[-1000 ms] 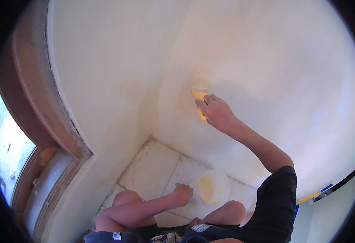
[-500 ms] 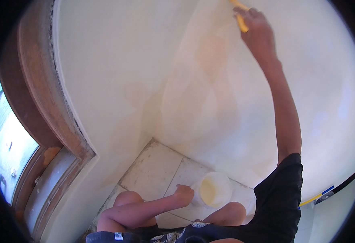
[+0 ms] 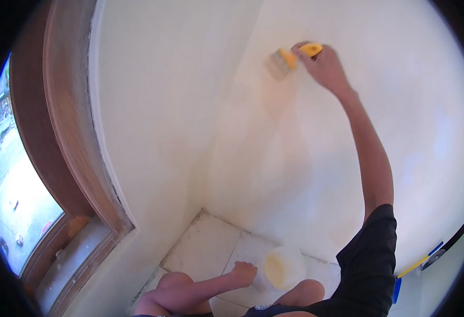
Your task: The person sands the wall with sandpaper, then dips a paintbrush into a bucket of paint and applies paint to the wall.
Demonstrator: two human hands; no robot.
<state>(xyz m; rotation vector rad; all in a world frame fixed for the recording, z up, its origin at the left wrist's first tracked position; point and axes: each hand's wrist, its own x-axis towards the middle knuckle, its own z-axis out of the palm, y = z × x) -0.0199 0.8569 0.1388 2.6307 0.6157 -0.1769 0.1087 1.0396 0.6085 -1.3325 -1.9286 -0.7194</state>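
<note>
My right hand (image 3: 324, 67) is closed around the yellow handle of a wide paintbrush (image 3: 282, 62). The brush's bristles point left and downward, at the pale wall (image 3: 348, 174), close to its corner; motion blurs them slightly. Low in view, my left hand (image 3: 245, 274) is closed in a fist beside the left side of a whitish bucket (image 3: 293, 268). Pale yellow paint (image 3: 274, 269) shows inside the bucket. Whether the left fingers grip the bucket's edge or handle is hidden.
A brown wooden frame (image 3: 65, 121) surrounds a bright opening on the left. Light floor tiles (image 3: 203, 240) with dirty edges meet the walls below. My bent knees flank the bucket. At far right, a yellow and blue long-handled item (image 3: 419, 260) leans near a dark strip.
The brush and my right hand have moved down and slightly left, bringing the bristles into view. The whole view has tilted slightly upward. My left hand stays beside the bucket.
</note>
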